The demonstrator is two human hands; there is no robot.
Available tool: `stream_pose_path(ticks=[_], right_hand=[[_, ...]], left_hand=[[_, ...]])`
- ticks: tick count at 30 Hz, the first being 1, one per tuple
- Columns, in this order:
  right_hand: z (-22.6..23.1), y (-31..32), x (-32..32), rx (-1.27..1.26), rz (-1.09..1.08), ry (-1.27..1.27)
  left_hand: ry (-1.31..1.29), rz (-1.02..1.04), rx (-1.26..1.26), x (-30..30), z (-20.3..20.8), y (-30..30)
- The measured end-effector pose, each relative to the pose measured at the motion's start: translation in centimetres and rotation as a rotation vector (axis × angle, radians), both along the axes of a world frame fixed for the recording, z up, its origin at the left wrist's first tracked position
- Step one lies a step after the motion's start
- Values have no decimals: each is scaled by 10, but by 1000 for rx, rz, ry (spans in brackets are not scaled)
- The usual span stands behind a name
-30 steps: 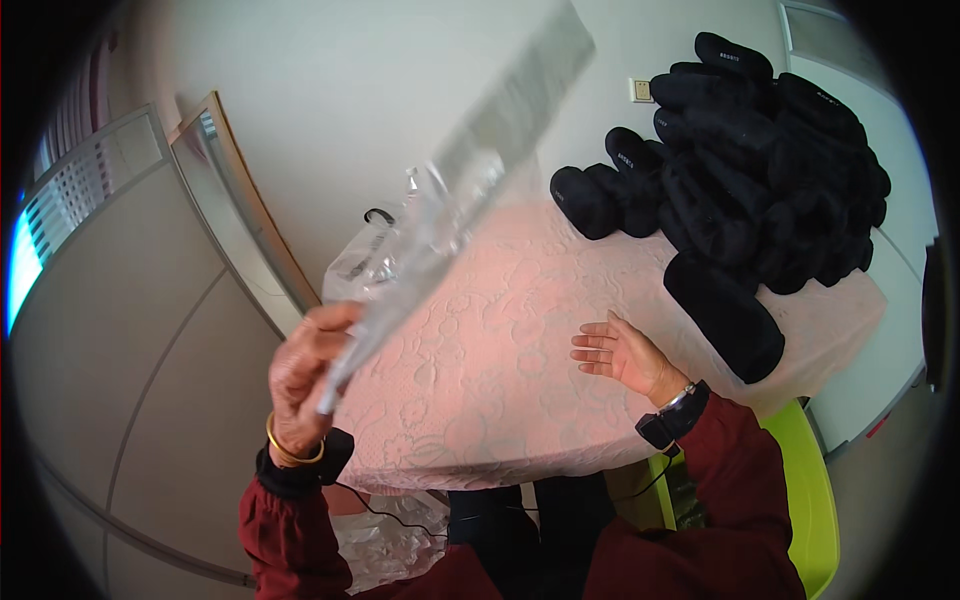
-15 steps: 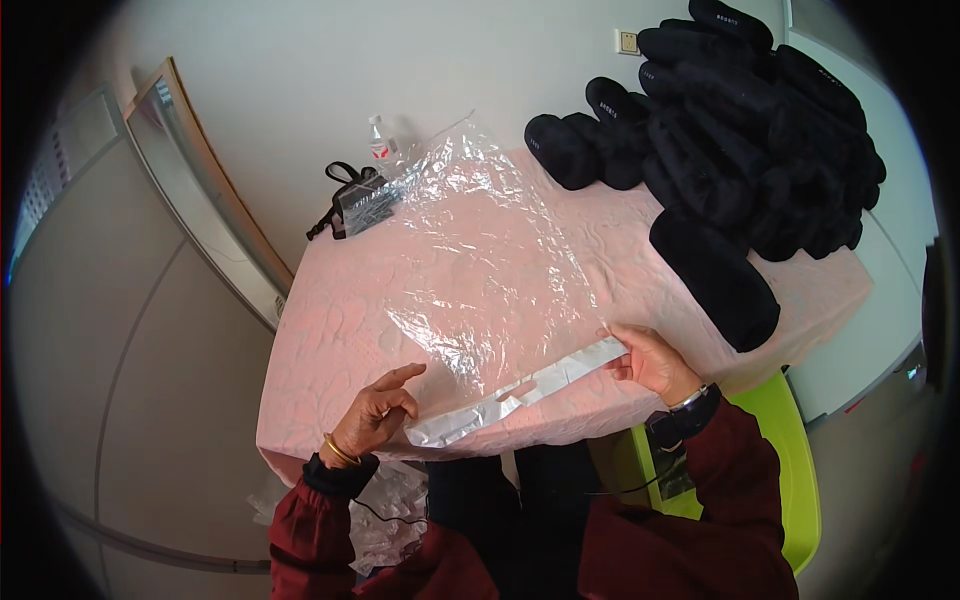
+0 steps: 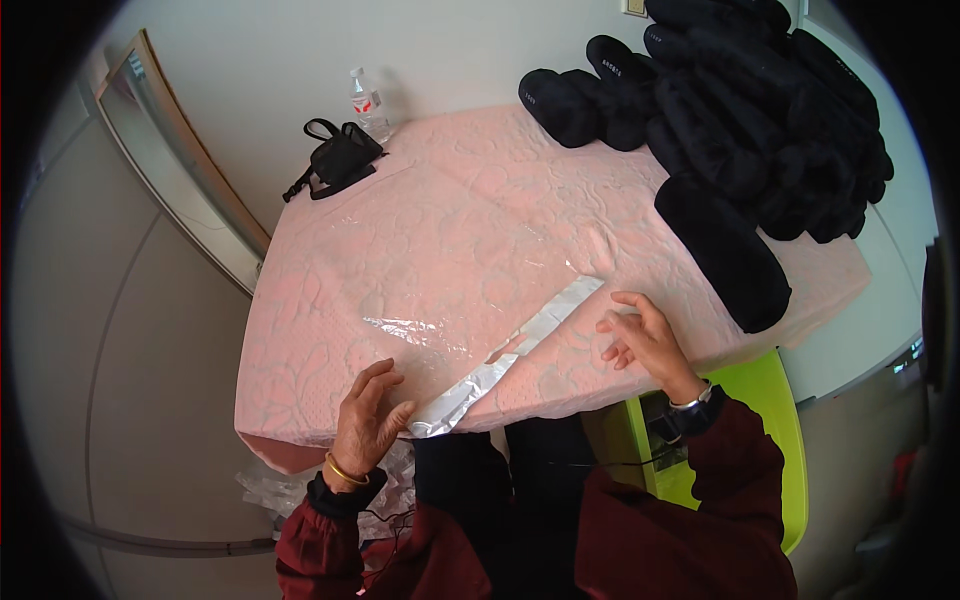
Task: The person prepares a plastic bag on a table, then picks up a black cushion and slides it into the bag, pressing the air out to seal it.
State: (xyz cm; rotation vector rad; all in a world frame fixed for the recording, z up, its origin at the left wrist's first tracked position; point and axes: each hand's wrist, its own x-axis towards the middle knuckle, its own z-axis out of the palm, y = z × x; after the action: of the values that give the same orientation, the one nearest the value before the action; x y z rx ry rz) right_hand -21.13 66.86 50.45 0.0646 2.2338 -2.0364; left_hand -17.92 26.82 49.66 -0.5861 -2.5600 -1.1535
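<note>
A clear plastic bag (image 3: 450, 260) lies flat on the pink embossed tablecloth (image 3: 330, 240), its silvery flap strip (image 3: 515, 350) running diagonally along the near edge. My left hand (image 3: 368, 420) rests with fingers spread by the strip's lower left end, touching the bag's corner. My right hand (image 3: 645, 340) hovers open just right of the strip's upper end, fingers apart, holding nothing.
A pile of several black slippers (image 3: 740, 130) fills the table's far right. One long black slipper (image 3: 720, 250) lies nearest my right hand. A small black pouch (image 3: 335, 160) and a water bottle (image 3: 368, 105) stand at the back left. A green chair (image 3: 770, 430) is under the table's right edge.
The bag, held up in my left hand a second ago, now lies spread flat on the table. Both hands have let go of the strip and eased back from it.
</note>
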Motion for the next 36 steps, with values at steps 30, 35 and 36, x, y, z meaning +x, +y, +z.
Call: stream_pose_path(ticks=[30,35,36], right_hand=[[24,12,80,207,270,-179],[30,31,60,486,2,352],[33,26,55,522,26,386]], left_hand=[[103,-21,-13,-9,-14,-3],[181,36,-229,0,-2,1],[212,65,-300,3,1,3]])
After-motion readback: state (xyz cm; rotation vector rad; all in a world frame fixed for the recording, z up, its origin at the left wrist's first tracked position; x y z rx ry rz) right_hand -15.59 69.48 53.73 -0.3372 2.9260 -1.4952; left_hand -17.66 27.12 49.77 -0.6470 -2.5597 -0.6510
